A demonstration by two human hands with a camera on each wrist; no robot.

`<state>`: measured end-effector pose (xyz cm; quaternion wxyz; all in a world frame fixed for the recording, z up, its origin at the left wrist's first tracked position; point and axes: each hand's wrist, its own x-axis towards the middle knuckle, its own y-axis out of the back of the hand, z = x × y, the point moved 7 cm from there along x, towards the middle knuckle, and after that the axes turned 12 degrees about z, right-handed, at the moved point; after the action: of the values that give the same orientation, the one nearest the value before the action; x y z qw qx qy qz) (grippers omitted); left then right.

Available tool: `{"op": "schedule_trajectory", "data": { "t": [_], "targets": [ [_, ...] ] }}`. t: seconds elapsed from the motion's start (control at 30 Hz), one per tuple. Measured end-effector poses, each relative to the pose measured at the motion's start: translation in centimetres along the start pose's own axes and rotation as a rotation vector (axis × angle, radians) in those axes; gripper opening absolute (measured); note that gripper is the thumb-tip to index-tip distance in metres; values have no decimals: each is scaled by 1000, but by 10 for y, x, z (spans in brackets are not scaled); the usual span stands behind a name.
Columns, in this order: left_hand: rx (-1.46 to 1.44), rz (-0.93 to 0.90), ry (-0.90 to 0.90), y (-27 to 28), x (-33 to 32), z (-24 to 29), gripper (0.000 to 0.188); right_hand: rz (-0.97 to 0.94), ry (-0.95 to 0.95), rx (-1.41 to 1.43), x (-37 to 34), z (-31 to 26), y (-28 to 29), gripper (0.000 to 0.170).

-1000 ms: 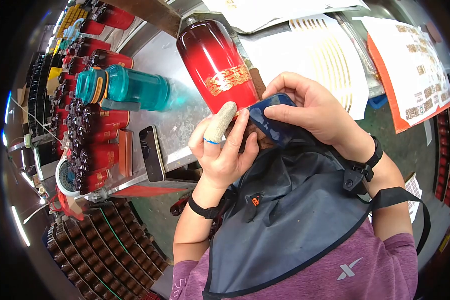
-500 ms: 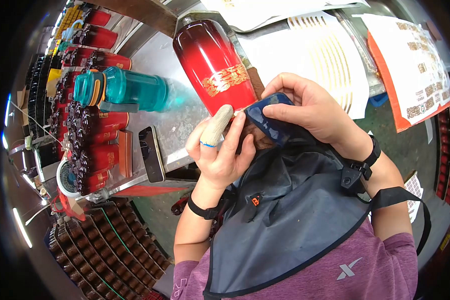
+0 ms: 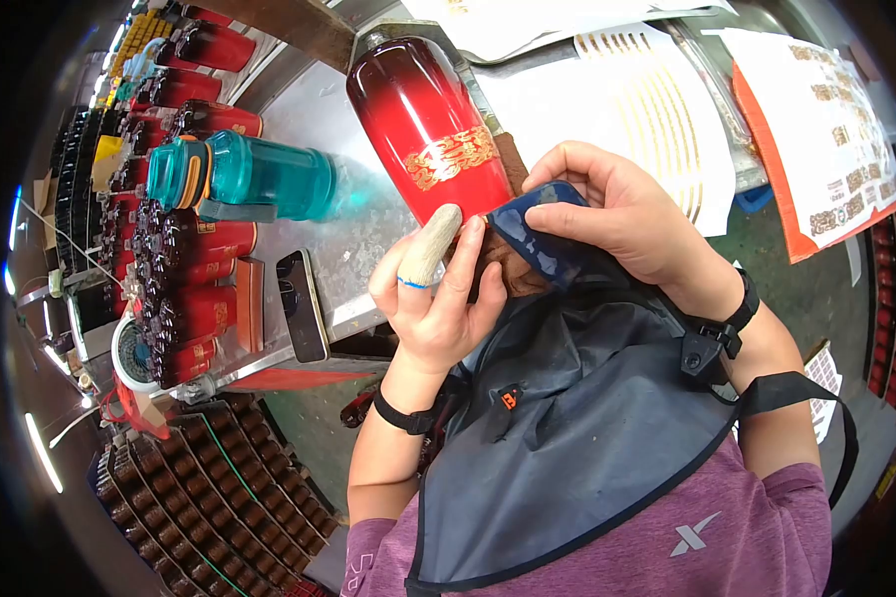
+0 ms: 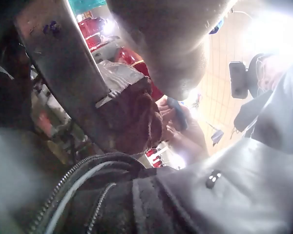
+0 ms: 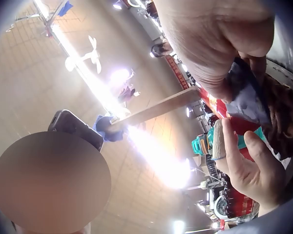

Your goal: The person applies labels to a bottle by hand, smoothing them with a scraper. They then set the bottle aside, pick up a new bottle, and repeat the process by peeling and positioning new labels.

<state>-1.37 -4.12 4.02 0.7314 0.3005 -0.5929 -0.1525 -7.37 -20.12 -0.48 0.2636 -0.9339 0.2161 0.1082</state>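
Lying on the metal bench [image 3: 363, 249], red bottle [image 3: 433, 129], whole only in the head view, with brown cloth [image 3: 518, 277] by its base. Pinching dark blue pad [image 3: 530, 239] in right hand [image 3: 627, 219]; extending left hand [image 3: 433, 308], fingers apart, towards bottle's base.

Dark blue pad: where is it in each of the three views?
Head: dark blue pad slightly right of centre, above mid-height.
Left wrist: dark blue pad small, just right of centre.
Right wrist: dark blue pad at right, above mid-height.
Shared landmark: the right hand pinching it.
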Motion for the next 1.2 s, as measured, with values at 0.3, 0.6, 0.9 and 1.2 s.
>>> {"op": "schedule_trajectory", "data": {
  "t": [0.3, 0.6, 0.9, 1.2],
  "targets": [
    [6, -1, 6, -4, -1, 1, 44, 3, -6, -5, 1, 1, 1, 23],
    [-21, 36, -9, 5, -5, 0, 40, 57, -6, -57, 0, 2, 10, 23],
    [-107, 5, -105, 3, -4, 2, 35, 55, 4, -39, 2, 8, 12, 22],
    [-40, 23, -288, -6, 2, 15, 37, 73, -8, -59, -1, 4, 16, 22]
  ]
}}
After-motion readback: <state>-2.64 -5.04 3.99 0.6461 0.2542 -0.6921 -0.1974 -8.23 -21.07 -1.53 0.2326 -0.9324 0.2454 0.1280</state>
